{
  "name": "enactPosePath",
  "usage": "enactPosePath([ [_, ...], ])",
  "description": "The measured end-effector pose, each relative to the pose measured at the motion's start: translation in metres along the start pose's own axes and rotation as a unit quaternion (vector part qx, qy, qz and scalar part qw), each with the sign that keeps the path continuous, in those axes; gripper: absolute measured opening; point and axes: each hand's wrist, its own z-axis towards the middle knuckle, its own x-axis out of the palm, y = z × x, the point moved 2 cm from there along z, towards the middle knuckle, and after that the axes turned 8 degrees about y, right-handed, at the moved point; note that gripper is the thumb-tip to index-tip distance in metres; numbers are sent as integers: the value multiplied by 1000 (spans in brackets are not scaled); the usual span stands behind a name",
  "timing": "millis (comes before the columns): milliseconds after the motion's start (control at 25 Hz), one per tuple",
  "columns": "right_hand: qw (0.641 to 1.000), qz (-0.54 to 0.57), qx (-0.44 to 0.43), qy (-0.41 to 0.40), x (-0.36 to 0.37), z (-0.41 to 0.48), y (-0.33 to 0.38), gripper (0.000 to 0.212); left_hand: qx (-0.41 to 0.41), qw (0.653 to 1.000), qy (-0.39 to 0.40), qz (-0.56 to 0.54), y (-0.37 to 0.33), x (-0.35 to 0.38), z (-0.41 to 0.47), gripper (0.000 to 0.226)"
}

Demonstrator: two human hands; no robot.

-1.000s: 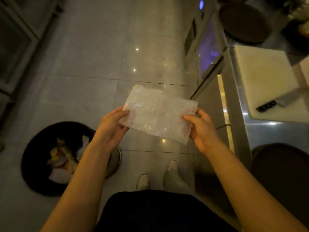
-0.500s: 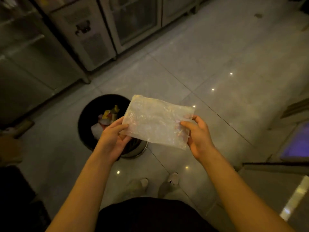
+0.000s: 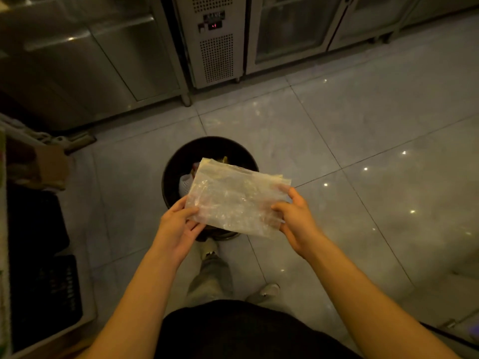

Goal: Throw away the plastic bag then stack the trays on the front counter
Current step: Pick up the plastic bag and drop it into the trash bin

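Note:
A clear, crinkled plastic bag [image 3: 234, 199] is stretched flat between both hands. My left hand [image 3: 178, 225] pinches its lower left corner and my right hand [image 3: 298, 218] grips its right edge. The bag hangs directly over a round black trash bin [image 3: 178, 161] on the floor, which holds some rubbish. The bag hides the near half of the bin. No trays or front counter are in view.
Stainless steel fridge cabinets [image 3: 217, 42] line the far wall. A dark crate on a low shelf [image 3: 41, 281] sits at the left. Grey floor tiles [image 3: 363, 151] spread to the right. My feet [image 3: 210, 255] stand just before the bin.
I have turned left from the counter toward the bin. The bin has moved from the lower left to the centre of view, now under the bag. Both hands keep their hold.

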Motion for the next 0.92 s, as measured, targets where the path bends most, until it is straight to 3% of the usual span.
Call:
enactPosePath([
  [400, 996, -51, 61, -51, 90, 84, 4, 39, -37, 999, -27, 18, -63, -69, 82, 34],
  [640, 984, -119, 97, -85, 110, 118, -15, 48, 68, 983, -54, 159, -67, -70, 89, 35],
  [840, 986, 112, 121, -37, 111, 141, -7, 49, 49, 995, -47, -78, -70, -58, 94, 49],
  [920, 983, 137, 122, 12, 109, 139, -2, 49, 41, 995, -31, -85, -66, -53, 95, 50],
])
